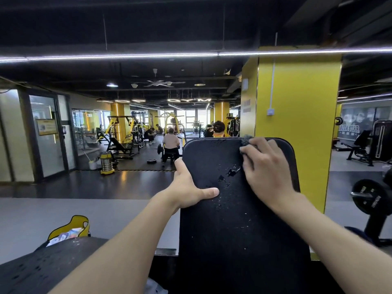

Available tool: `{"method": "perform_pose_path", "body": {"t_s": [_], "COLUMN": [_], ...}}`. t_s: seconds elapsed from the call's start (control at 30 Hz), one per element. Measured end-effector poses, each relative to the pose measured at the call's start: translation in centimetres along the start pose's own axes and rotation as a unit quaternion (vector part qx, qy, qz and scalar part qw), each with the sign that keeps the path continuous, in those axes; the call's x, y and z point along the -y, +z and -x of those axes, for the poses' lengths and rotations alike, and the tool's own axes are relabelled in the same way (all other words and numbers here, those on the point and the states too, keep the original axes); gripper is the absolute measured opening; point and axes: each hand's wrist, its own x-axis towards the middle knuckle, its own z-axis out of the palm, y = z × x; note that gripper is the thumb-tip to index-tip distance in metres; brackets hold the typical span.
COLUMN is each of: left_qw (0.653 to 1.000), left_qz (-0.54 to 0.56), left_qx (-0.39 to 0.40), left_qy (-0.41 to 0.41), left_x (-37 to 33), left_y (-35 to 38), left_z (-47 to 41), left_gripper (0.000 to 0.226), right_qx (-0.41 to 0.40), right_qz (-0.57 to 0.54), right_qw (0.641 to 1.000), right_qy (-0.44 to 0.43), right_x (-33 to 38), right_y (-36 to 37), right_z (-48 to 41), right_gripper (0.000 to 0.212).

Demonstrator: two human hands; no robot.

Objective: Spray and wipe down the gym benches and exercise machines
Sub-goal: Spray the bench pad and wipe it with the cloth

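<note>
We press the grey cloth under the curled fingers of our right hand, at the top right corner of the upright back pad, whose long axis runs top to bottom. Spray droplets lie just below-left of that hand, the nearer one. Our left hand pinches the pad's left edge, so the stroke should run down-left.
</note>
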Motion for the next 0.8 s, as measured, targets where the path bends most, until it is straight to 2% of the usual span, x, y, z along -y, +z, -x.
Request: {"method": "perform_pose_path", "body": {"t_s": [0.03,0.17,0.2,0.23,0.3,0.33,0.37,0.4,0.5,0.53,0.57,0.67,0.7,0.73,0.8], "left_qw": [1.000,1.000,1.000,1.000,1.000,1.000,1.000,1.000,1.000,1.000,1.000,1.000,1.000,1.000,1.000], "left_qz": [-0.004,-0.004,-0.004,-0.005,-0.007,-0.008,-0.010,-0.010,-0.009,-0.008,-0.007,-0.006,-0.006,-0.006,-0.008], "left_qx": [-0.003,-0.008,-0.008,-0.007,-0.007,-0.008,-0.008,-0.009,-0.010,-0.009,-0.009,-0.009,-0.009,-0.008,-0.009], "left_qy": [0.000,0.001,0.001,0.000,-0.002,-0.001,0.000,0.001,-0.001,-0.002,-0.003,-0.007,-0.007,-0.006,-0.003], "left_x": [0.0,0.0,0.0,0.0,-0.1,-0.2,-0.3,-0.3,-0.4,-0.4,-0.4,-0.3,-0.3,-0.4,-0.6], "left_y": [0.0,0.1,0.1,0.1,0.1,0.0,0.1,0.1,0.1,0.1,0.1,-0.1,-0.1,-0.1,0.0], "left_z": [0.0,0.1,0.1,0.1,0.2,0.3,0.3,0.3,0.4,0.4,0.5,0.5,0.5,0.5,0.7], "left_gripper": [0.109,0.105,0.103,0.103,0.104,0.104,0.104,0.103,0.096,0.096,0.096,0.098,0.099,0.100,0.096], "right_qx": [0.008,0.086,0.080,0.055,-0.006,-0.018,-0.014,0.005,0.086,0.088,0.069,-0.018,-0.022,-0.005,0.064], "right_qz": [-0.001,0.018,0.023,0.016,-0.010,-0.010,-0.001,0.005,0.013,0.018,0.018,0.001,0.008,0.013,0.022], "right_qw": [1.000,0.976,0.977,0.986,1.000,1.000,1.000,1.000,0.979,0.978,0.984,0.999,0.999,1.000,0.991], "right_qy": [-0.011,-0.199,-0.198,-0.156,-0.017,0.021,0.021,-0.014,-0.182,-0.190,-0.163,0.030,0.044,0.017,-0.119], "right_x": [1.2,0.5,-0.7,-1.7,-2.2,-1.4,-0.3,0.6,-0.2,-1.3,-2.4,-2.5,-1.4,-0.3,0.5], "right_y": [0.3,-0.3,-0.4,-0.6,-0.6,-0.4,-0.2,0.1,-0.7,-0.9,-1.0,-1.0,-0.7,-0.4,-0.3], "right_z": [0.7,1.5,0.7,-0.2,-0.8,-0.5,0.2,1.1,2.2,1.7,1.1,0.4,0.8,1.4,2.9], "right_gripper": [0.013,0.009,0.011,0.012,0.013,0.013,0.013,0.012,0.014,0.015,0.016,0.016,0.015,0.013,0.011]}}
